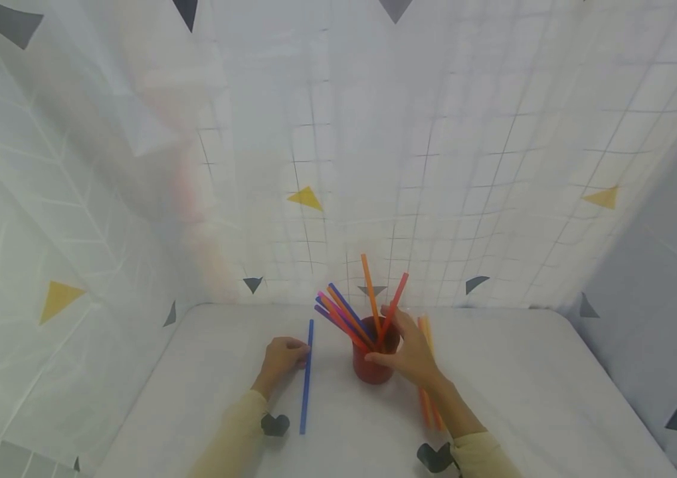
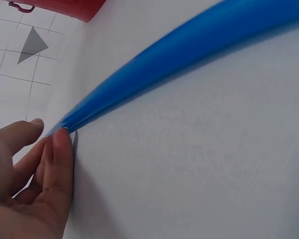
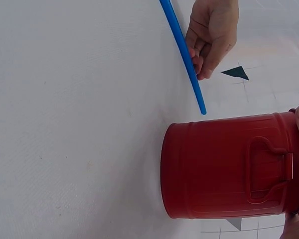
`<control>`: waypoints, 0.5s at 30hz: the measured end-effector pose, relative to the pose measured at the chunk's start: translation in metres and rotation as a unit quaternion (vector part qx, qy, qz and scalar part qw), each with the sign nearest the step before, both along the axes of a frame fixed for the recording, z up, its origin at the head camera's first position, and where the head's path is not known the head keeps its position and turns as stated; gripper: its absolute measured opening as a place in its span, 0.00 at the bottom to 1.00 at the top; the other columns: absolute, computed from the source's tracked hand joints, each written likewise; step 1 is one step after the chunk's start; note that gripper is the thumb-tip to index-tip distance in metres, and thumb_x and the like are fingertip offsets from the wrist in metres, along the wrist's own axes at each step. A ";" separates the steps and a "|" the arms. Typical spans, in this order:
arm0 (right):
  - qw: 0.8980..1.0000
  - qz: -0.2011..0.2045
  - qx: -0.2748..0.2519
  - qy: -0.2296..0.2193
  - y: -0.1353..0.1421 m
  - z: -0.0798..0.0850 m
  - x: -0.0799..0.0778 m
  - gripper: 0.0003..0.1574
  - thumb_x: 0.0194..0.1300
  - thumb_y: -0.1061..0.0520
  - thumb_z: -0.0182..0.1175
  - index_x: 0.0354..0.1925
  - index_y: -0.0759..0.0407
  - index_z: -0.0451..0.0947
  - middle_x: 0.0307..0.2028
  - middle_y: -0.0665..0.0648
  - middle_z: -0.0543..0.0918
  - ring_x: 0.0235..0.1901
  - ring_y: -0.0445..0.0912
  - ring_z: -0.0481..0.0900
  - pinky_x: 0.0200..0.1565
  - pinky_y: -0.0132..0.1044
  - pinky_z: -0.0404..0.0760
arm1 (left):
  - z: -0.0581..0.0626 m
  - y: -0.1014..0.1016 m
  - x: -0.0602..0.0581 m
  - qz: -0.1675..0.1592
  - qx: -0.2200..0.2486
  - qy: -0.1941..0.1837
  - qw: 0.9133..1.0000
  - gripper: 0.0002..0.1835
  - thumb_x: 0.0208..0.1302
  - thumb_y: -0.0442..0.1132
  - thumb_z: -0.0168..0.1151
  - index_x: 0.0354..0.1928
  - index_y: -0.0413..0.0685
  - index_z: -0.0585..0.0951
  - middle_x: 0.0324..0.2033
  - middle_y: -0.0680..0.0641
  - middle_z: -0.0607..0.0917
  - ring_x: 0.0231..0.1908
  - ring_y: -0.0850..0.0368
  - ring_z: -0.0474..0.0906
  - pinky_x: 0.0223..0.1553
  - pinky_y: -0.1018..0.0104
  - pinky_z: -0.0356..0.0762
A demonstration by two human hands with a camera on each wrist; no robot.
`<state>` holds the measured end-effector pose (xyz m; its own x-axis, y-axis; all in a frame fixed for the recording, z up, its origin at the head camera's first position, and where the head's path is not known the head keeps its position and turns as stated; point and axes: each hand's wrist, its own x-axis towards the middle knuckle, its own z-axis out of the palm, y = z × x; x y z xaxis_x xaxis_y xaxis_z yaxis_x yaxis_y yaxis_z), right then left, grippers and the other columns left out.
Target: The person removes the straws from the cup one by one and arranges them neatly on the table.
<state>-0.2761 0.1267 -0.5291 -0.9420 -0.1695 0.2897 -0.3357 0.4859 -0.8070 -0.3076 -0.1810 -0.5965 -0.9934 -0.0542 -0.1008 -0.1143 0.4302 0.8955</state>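
A blue straw (image 1: 306, 392) lies lengthwise on the table, with my left hand (image 1: 282, 358) beside its upper part. In the left wrist view the fingertips touch the blue straw (image 2: 174, 55), while the thumb stands apart from it. To the right is a small red metal bucket (image 3: 229, 167) with a side handle, upright and holding several straws (image 1: 344, 315) in blue, orange, pink and red. My right hand (image 1: 412, 352) grips this bucket around its rim, thumb on the near side and fingers on the far right side.
Several orange and yellow straws (image 1: 432, 398) lie on the white table (image 1: 523, 378), partly behind my right forearm. Patterned white sheets (image 1: 464, 166) hang behind and along both sides of the table.
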 end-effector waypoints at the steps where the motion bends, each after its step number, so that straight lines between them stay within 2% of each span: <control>1: 1.000 -0.002 0.002 -0.002 0.000 0.000 0.000 0.61 0.40 0.33 0.77 0.69 0.39 0.63 0.66 0.47 0.69 0.65 0.44 0.62 0.59 0.58 0.73 | 0.001 0.000 0.001 0.001 -0.001 0.002 1.000 0.11 0.62 0.39 0.67 0.41 0.38 0.84 0.29 0.47 0.85 0.28 0.55 0.83 0.32 0.63 0.84; 4: 1.000 -0.006 0.007 -0.007 -0.001 0.000 0.000 0.61 0.39 0.31 0.77 0.69 0.37 0.62 0.65 0.43 0.69 0.65 0.43 0.62 0.59 0.56 0.73 | 0.009 0.003 0.003 0.006 -0.013 0.015 1.000 0.11 0.64 0.43 0.65 0.42 0.43 0.84 0.30 0.50 0.85 0.29 0.57 0.82 0.34 0.65 0.83; 7: 1.000 -0.005 0.004 0.001 -0.001 0.001 0.001 0.61 0.38 0.32 0.77 0.69 0.38 0.63 0.65 0.45 0.70 0.65 0.43 0.62 0.60 0.56 0.72 | 0.025 0.008 0.006 0.004 -0.001 0.052 0.999 0.11 0.66 0.44 0.64 0.44 0.44 0.84 0.33 0.49 0.85 0.33 0.54 0.84 0.37 0.64 0.84; 11: 1.000 0.004 -0.006 0.020 0.000 0.003 0.002 0.62 0.38 0.34 0.79 0.70 0.43 0.64 0.66 0.52 0.71 0.65 0.45 0.63 0.60 0.57 0.71 | 0.051 0.014 0.007 -0.005 0.077 0.104 0.992 0.12 0.66 0.43 0.64 0.47 0.43 0.83 0.39 0.45 0.86 0.39 0.48 0.85 0.41 0.62 0.84; 15: 1.000 0.004 -0.005 0.024 0.000 0.002 0.002 0.62 0.38 0.34 0.78 0.70 0.43 0.64 0.65 0.50 0.71 0.65 0.45 0.64 0.60 0.57 0.71 | 0.068 0.019 0.007 -0.022 0.140 0.143 0.980 0.15 0.65 0.46 0.65 0.48 0.46 0.83 0.42 0.42 0.86 0.41 0.50 0.85 0.45 0.63 0.83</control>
